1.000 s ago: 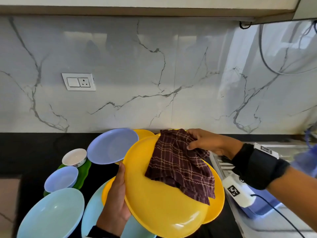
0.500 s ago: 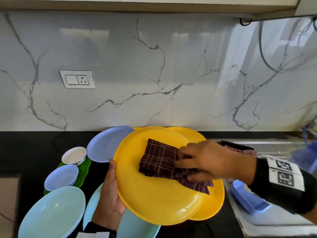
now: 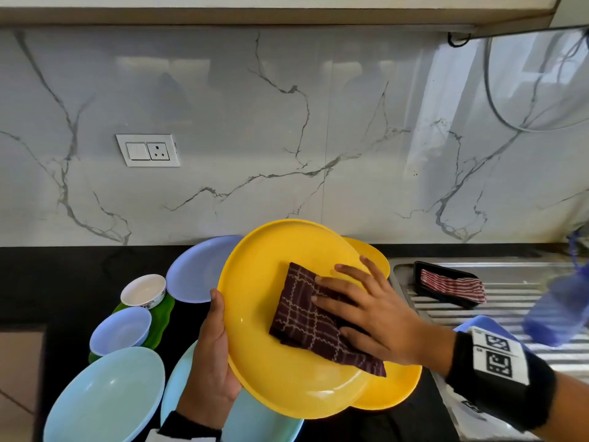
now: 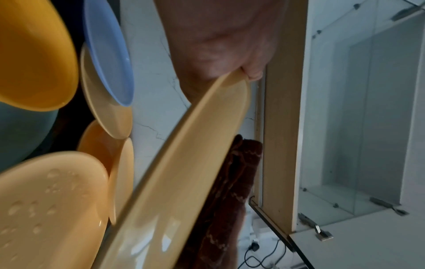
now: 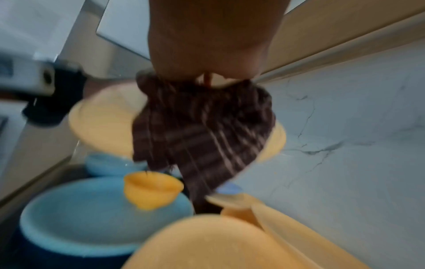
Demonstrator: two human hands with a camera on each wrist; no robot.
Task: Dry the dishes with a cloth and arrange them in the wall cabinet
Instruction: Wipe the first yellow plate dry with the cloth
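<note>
A large yellow plate (image 3: 271,362) is held tilted above the counter; my left hand (image 3: 212,352) grips its left rim, thumb on the face. A dark maroon checked cloth (image 3: 306,320) lies folded on the plate's face, and my right hand (image 3: 366,317) presses it down with straight spread fingers. The left wrist view shows the plate (image 4: 179,182) edge-on with the cloth (image 4: 230,191) behind it. The right wrist view is blurred but shows the cloth (image 5: 202,131) under the palm. A glass-shelved wall cabinet (image 4: 358,127) stands open.
On the black counter (image 3: 63,282) lie light blue plates (image 3: 105,397), a lavender plate (image 3: 197,269), a lavender bowl (image 3: 121,330), a white bowl (image 3: 143,290) and another yellow plate (image 3: 392,387). A steel sink drainboard (image 3: 510,301) to the right holds a black tray with a striped cloth (image 3: 452,285).
My right hand went from bunching the cloth at the plate's upper edge to pressing it flat with spread fingers mid-plate. The plate tipped more towards me.
</note>
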